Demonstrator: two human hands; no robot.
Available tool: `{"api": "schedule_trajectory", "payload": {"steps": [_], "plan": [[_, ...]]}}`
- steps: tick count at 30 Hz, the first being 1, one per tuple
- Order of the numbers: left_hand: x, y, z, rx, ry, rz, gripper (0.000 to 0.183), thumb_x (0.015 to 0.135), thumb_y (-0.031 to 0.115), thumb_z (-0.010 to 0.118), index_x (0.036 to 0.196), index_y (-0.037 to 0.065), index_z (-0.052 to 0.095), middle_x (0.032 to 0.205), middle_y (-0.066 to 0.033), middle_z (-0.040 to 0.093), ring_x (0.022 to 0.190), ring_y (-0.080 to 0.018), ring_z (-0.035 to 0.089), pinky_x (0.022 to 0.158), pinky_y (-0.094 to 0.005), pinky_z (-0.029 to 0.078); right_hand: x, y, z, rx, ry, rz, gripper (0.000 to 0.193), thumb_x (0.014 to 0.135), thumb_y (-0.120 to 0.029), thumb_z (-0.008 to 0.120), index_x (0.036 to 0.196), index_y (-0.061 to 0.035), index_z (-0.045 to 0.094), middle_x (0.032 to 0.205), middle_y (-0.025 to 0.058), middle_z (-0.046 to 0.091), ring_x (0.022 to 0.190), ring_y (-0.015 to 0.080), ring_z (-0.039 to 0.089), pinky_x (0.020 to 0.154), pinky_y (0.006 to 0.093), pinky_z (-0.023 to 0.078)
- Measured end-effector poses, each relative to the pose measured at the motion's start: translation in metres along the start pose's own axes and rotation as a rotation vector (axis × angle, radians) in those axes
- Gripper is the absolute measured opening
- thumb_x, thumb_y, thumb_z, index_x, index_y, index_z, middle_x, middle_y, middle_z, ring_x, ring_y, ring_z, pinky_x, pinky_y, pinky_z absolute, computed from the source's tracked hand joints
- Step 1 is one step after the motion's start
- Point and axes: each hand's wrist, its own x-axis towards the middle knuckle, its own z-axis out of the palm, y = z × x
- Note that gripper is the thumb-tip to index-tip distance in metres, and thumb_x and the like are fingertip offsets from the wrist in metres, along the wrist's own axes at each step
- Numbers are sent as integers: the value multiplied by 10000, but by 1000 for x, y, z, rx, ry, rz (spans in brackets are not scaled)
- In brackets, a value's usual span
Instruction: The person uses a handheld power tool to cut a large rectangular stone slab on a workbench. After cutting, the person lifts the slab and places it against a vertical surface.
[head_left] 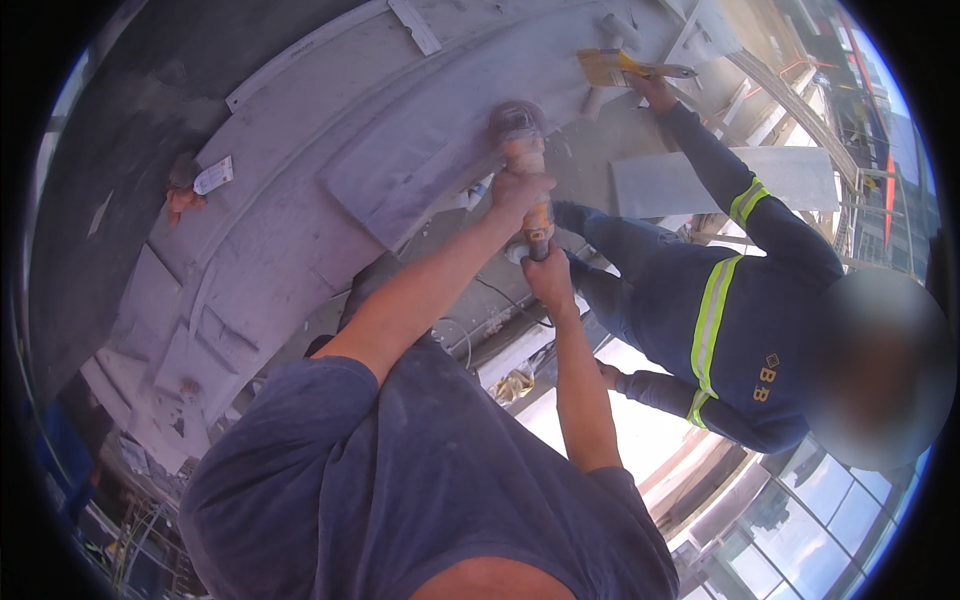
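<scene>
An orange and black angle grinder (526,158) is held in both my hands, its round guarded head against the edge of a dusty grey panel (400,165). My left hand (520,197) wraps around the body just behind the head. Further back, my right hand (548,278) grips the dark rear end, from which a cord seems to run. Whether the disc is turning cannot be made out. To the right, a co-worker's hand (655,92) holds a wide yellow paint brush (605,67) close to the panel's far end.
The co-worker in a dark top with reflective bands (715,310) stands close on my right. A white-labelled bottle (213,176) sits on the dusty surface at left. A long straight strip (300,55) lies at the back. A pale board (725,182) is behind the co-worker's arm.
</scene>
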Motion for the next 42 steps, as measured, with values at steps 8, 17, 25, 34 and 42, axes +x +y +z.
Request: {"api": "schedule_trajectory", "payload": {"steps": [8,17,25,34,42], "plan": [[-27,-11,-10,-41,84,54,483,819,98,906,1234,-11,684,1083,-119,743,914,-247,758,790,-445,632,-18,6,-10,-12,-100,-46,459,856,-156,707,1263,53,673,1034,333,765,1059,564,724,910,547,567],[2,-28,-10,66,140,63,488,771,171,931,1170,-15,719,1046,-129,777,889,-253,780,790,-431,641,-9,2,-5,22,-109,17,452,858,-166,701,1253,54,689,999,324,773,1029,541,747,895,538,572],[5,-16,2,107,122,44,448,799,139,946,1162,7,720,1074,-110,766,889,-237,765,767,-443,646,0,8,-1,1,-7,-14,417,871,-181,705,1215,55,696,1003,320,781,1027,533,759,897,533,584],[-19,3,12,103,59,26,541,773,182,934,1189,-36,666,1035,-144,775,879,-269,787,757,-444,645,-16,-12,-13,175,-105,152,404,863,-155,688,1197,72,672,847,209,720,820,338,737,800,481,573],[-36,-25,-5,8,257,36,537,768,168,920,1213,-4,674,1094,-148,773,937,-285,787,825,-449,642,-29,4,-23,41,-191,14,440,848,-158,695,1229,62,682,951,274,761,949,448,757,895,498,567]]}}
